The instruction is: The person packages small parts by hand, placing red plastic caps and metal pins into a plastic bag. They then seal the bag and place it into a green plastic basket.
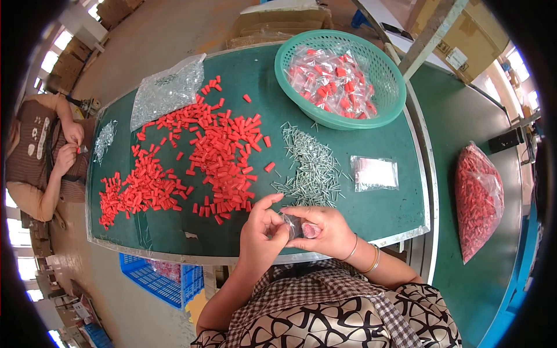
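Close to the table's front edge, my left hand point(262, 235) and my right hand point(326, 231) pinch a small clear plastic bag point(290, 225) between them. Something pinkish-red point(311, 230) shows inside plastic against my right palm. Just beyond my fingers lies a loose pile of silver screws point(310, 168). To the left spreads a large heap of red plastic plugs point(223, 156). A stack of flat clear bags point(374, 173) rests right of the screws.
A green basket point(397, 98) holds filled bags at the back right. A clear plastic bag point(168, 90) lies back left, near a co-worker's hands point(71, 145). A big bag of red plugs point(478, 200) lies on the right-hand surface. A blue crate point(188, 284) stands below.
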